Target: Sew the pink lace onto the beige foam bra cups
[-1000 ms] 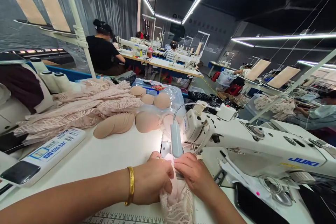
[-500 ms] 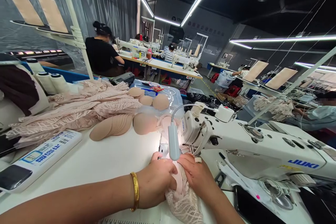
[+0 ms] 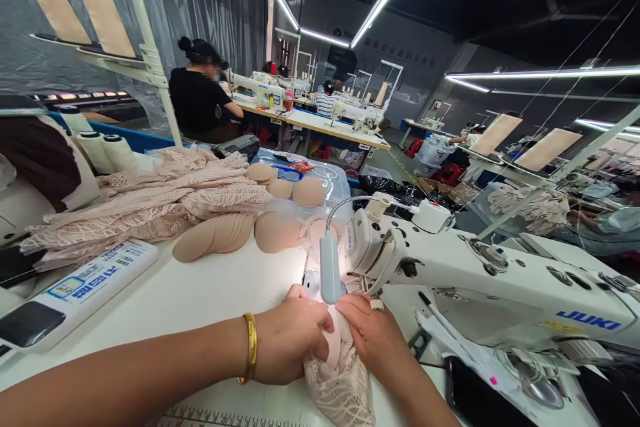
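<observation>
My left hand (image 3: 291, 340), with a gold bangle at the wrist, is closed on a pale pink lace garment piece (image 3: 340, 383) in front of the needle of a white JUKI sewing machine (image 3: 480, 280). Pressed against the piece from the right, my right hand (image 3: 373, 337) has its fingers curled on the same cloth. The lace hangs down between both hands toward me. A small gooseneck lamp (image 3: 330, 267) shines just above my fingers and hides the needle area.
A heap of pink lace (image 3: 145, 203) and several beige foam cups (image 3: 220, 237) lie at the back left of the white table (image 3: 200, 300). A white control box (image 3: 75, 293) lies at left. A black phone (image 3: 485, 400) lies at right. Other people sew at tables behind.
Both hands stay on the lace piece at the needle, with only slight shifting. The view has wobbled a little.
</observation>
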Available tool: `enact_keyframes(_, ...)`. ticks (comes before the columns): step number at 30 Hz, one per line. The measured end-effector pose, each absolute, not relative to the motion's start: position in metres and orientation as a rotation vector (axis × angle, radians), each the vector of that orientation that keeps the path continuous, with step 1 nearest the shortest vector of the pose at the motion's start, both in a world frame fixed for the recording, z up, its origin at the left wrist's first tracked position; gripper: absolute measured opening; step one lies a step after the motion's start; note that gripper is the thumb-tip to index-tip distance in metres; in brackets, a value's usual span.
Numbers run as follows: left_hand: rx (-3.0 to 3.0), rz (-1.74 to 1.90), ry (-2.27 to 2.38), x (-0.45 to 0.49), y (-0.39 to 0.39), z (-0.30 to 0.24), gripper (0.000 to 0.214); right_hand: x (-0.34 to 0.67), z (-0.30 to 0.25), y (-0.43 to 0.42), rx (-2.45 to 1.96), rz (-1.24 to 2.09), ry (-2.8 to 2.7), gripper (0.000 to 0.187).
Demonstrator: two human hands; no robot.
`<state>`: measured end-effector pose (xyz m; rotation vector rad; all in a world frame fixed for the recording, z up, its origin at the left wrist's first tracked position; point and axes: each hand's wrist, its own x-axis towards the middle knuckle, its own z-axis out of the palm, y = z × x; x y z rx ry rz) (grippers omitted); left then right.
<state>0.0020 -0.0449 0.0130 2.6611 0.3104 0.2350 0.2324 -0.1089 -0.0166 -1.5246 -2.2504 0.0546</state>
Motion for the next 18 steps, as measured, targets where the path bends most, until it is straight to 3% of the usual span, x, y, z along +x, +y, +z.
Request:
enact_keyframes(13,2.733,0.231,0.220,-0.001,-0.006,0.026,0.016,0.237,-0.026,-0.108,-1.491,0.016,-2.269,0.046)
enact_keyframes(18,2.853,0.275,0.198,-0.003,-0.004,0.030,0.016,0.234,-0.020,-0.110,-1.359,0.042,-2.315,0.034)
